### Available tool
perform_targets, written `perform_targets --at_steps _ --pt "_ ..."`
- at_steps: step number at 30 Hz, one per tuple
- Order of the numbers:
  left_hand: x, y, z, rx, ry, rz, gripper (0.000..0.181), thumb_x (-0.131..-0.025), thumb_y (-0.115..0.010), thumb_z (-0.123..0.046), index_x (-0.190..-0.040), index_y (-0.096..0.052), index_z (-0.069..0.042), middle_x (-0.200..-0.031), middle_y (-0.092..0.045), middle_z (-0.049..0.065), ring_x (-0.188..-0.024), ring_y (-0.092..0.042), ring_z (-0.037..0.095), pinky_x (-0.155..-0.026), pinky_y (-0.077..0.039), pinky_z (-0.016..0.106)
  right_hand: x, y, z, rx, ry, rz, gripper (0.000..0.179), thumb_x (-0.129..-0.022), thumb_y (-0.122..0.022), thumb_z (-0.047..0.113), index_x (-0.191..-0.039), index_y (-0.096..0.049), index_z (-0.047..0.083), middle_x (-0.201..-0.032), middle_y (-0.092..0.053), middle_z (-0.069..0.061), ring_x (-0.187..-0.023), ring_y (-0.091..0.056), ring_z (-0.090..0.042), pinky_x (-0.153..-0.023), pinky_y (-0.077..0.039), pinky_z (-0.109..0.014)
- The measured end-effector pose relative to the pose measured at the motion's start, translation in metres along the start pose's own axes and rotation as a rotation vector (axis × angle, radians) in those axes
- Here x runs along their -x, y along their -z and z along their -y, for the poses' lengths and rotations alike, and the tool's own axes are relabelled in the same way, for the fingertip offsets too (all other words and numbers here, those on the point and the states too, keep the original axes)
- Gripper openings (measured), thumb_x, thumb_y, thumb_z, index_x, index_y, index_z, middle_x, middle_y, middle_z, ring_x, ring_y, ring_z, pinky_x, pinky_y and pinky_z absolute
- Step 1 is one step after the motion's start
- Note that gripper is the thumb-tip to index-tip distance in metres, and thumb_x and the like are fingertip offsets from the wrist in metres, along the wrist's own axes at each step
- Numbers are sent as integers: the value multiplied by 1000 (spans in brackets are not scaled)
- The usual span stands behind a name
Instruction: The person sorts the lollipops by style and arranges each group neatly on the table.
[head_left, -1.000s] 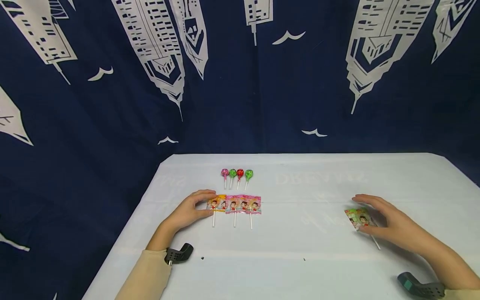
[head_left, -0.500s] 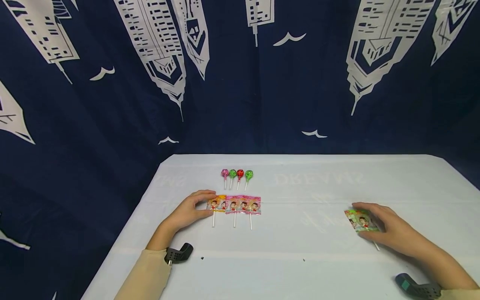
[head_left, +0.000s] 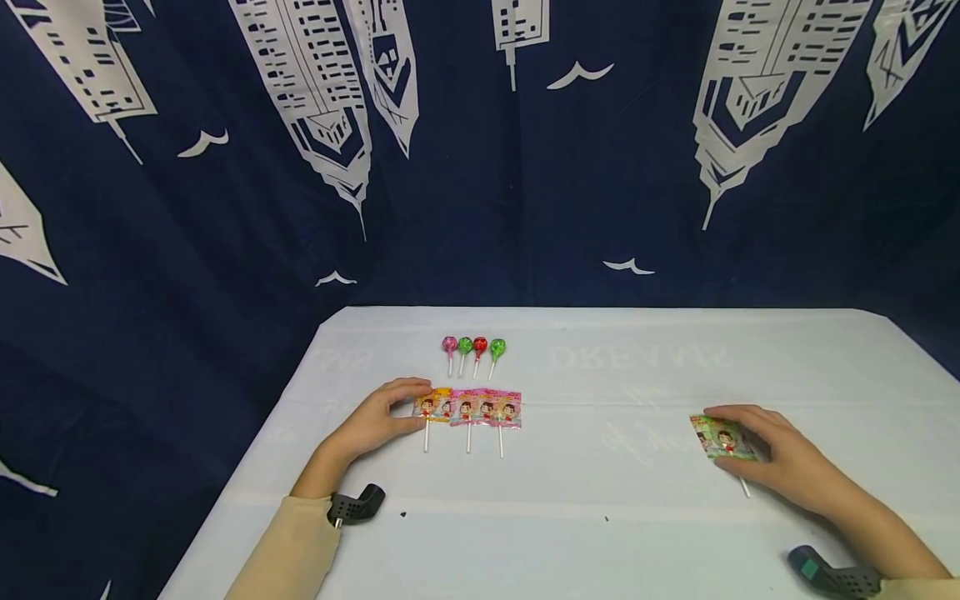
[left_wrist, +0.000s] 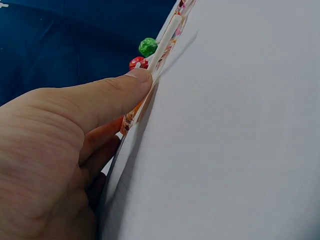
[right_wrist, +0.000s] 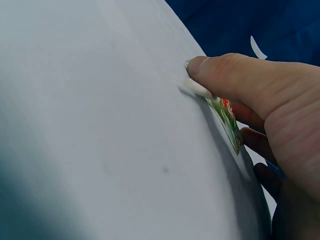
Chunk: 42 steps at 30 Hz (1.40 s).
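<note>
My left hand [head_left: 386, 421] spans the left end of a row of wrapped lollipops, its thumb at the lower edge and fingers at the upper edge of the orange-wrapped lollipop [head_left: 432, 406]. In the left wrist view the thumb lies against that lollipop's white stick [left_wrist: 165, 42]. Two pink-wrapped lollipops [head_left: 467, 408] continue the row to the right, sticks toward me. Far to the right, my right hand [head_left: 787, 458] holds a green-wrapped lollipop [head_left: 724, 439] between thumb and fingers, low over or on the table. Its stick points down and slightly right.
Behind the wrapped row lie several ball lollipops: a pink one [head_left: 449, 344], a red one [head_left: 480, 344] and green ones [head_left: 498, 347]. The white table [head_left: 585, 475] ends at a dark blue curtain [head_left: 465, 233]. Small dark specks lie near the front.
My right hand has closed in on the green-wrapped lollipop, its index finger coming down to the upper edge, and the stick has turned more upright. My left hand has stayed in place.
</note>
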<state>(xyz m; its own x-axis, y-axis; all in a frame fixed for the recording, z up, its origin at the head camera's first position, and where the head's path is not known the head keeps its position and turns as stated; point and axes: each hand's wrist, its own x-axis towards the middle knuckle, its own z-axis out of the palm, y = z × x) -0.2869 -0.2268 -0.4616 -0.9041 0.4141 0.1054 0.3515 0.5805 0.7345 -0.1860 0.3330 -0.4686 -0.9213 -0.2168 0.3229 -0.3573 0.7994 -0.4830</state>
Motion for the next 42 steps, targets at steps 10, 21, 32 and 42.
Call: perform_targets --at_steps 10,21,32,42 --pt "-1 -3 0 -7 -13 2 50 -86 -77 -13 -134 -64 -14 -148 -53 8 -145 -40 34 -119 -30 58 2 -2 1 1 48 -46 62 -76 -87 21 -132 -61 24 -124 -56 14 -117 -25 25 -89 -16 3" --pt "-3 -5 -1 -4 -8 1 50 -86 -77 -13 -134 -64 -15 -148 -53 7 -145 -39 33 -120 -29 57 3 0 2 -17 34 -74 60 -75 -87 17 -130 -62 21 -120 -55 8 -117 -24 29 -92 -14 9" --pt "-4 -5 -2 -8 -30 0 50 -86 -77 -13 -134 -63 -14 -147 -54 7 -144 -40 34 -120 -29 57 2 3 5 -26 29 -78 61 -77 -86 14 -132 -61 21 -122 -54 8 -118 -24 29 -92 -15 7" --pt "0 0 0 -3 -37 -3 49 -86 -76 -11 -133 -64 -13 -147 -54 9 -144 -41 35 -119 -29 59 -8 3 21 -52 98 -104 63 -77 -86 11 -134 -61 15 -121 -54 14 -113 -37 23 -92 -25 6"
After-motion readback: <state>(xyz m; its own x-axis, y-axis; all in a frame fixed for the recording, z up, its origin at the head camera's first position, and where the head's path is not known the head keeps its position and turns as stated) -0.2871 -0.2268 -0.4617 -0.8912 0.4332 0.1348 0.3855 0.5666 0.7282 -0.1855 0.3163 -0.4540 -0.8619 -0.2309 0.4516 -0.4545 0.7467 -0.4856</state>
